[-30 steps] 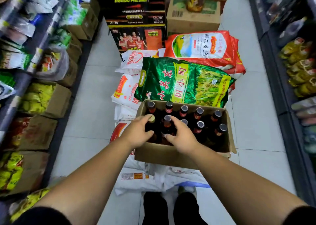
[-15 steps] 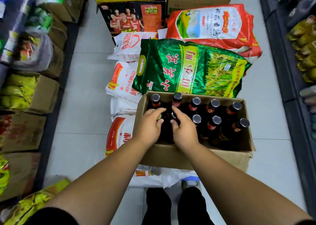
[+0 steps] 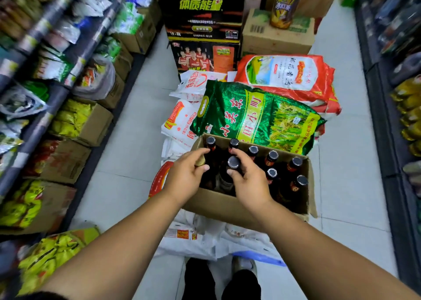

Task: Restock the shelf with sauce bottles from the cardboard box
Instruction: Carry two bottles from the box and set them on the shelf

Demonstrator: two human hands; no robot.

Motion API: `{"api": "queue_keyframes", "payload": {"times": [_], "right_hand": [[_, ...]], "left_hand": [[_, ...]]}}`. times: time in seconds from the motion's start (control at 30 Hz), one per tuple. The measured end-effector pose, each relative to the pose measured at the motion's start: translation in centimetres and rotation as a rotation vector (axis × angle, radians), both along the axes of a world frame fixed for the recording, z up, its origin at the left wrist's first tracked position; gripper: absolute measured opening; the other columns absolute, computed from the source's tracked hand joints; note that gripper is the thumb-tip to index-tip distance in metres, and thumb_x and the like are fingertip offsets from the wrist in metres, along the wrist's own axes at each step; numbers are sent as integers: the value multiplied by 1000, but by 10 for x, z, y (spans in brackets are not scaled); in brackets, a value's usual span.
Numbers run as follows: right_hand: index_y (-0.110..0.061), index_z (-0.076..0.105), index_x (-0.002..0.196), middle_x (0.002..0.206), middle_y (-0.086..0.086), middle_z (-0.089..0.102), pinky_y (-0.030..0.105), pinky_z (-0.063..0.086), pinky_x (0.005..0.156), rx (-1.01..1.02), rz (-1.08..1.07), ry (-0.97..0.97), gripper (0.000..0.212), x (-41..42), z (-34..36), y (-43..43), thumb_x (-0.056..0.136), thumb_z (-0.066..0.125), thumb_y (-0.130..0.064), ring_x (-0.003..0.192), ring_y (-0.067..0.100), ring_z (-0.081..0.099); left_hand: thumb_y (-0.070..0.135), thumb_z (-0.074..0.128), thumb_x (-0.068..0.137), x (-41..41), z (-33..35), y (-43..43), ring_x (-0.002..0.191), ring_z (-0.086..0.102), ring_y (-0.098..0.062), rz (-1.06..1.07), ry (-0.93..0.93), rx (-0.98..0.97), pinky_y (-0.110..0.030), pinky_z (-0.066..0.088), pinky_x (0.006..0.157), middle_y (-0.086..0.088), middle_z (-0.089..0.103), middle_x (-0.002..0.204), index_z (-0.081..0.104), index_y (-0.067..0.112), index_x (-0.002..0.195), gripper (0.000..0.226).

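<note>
Down on the aisle floor, seen from the head camera, the cardboard box [image 3: 227, 205] sits open-topped on a heap of white sacks [image 3: 180, 121]. A green rice bag [image 3: 255, 115] lies against its far wall. The heap lifts the box nearer to the person's reach, I judge.

Sauce bottles [image 3: 272, 156] stand upright inside, caps up and packed close together, so only the necks are free to take hold of. That accounts for both grasps. The left hand [image 3: 185, 176] curls fingers and thumb round the neck of the gold-capped bottle [image 3: 200, 161] at the box's near left corner. The right hand [image 3: 250, 181] clasps the neck of the dark-capped bottle [image 3: 234, 163] just beside it, thumb on the near side, fingers on the far side, cap showing above them.

Both bottles sit low among the others, not yet lifted clear. Taking one in each hand looks like a way to carry two per trip.

Blurred packets fill the left shelving [image 3: 45, 49], and yellow oil bottles [image 3: 407, 108] line the shelving on the right. Which shelf is to be restocked I cannot tell.
</note>
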State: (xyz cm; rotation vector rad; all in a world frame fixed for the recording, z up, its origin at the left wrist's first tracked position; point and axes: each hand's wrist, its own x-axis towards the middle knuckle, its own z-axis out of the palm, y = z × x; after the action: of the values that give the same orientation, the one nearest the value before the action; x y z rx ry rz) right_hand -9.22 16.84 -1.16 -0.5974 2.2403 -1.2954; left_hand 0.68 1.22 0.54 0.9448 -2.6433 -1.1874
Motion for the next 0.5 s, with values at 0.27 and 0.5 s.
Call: {"api": "queue_keyframes", "payload": {"times": [0.27, 0.5], "right_hand": [[-32, 63, 132, 110, -12, 70, 17, 47, 95, -162, 199, 61, 52, -2, 165, -22, 85, 74, -11, 102, 3, 64], [-24, 66, 124, 115, -4, 70, 35, 51, 102, -323, 391, 129, 46, 34, 290, -81, 82, 75, -7, 108, 13, 66]], "left_hand": [[19, 74, 81, 30, 155, -8, 94, 59, -9, 230, 159, -33, -14, 44, 78, 16, 63, 96, 61, 39, 116, 43], [26, 78, 75, 85, 279, -47, 107, 59, -15, 308, 255, -208, -33, 46, 95, 6, 65, 115, 61, 37, 116, 46]]}}
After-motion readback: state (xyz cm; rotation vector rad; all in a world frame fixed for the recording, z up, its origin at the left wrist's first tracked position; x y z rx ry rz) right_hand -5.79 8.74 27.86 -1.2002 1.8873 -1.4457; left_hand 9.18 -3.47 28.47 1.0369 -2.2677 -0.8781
